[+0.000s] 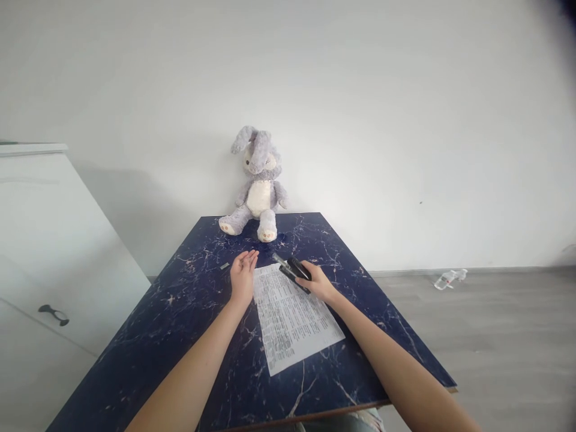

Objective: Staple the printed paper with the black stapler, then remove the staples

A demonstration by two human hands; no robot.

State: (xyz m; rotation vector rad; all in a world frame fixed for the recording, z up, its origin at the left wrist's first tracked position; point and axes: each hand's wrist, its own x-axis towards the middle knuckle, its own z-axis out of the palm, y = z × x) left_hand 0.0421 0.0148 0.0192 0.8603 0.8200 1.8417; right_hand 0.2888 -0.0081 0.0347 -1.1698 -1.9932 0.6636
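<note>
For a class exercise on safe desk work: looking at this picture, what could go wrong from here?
1. The stapler in the right hand looks swung open; fingers could get pinched or pricked.
2. The left hand hovers open off the printed sheet, so the paper might slide.
3. The small staple strip lies loose and could be brushed off the table.

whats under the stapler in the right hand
The printed sheet lies under the stapler, flat on the dark marbled table. The right hand covers the stapler's rear, so that part of the sheet is hidden.

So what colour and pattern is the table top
Dark navy blue with white marble-like veining, seen in the head view on the table.
</note>
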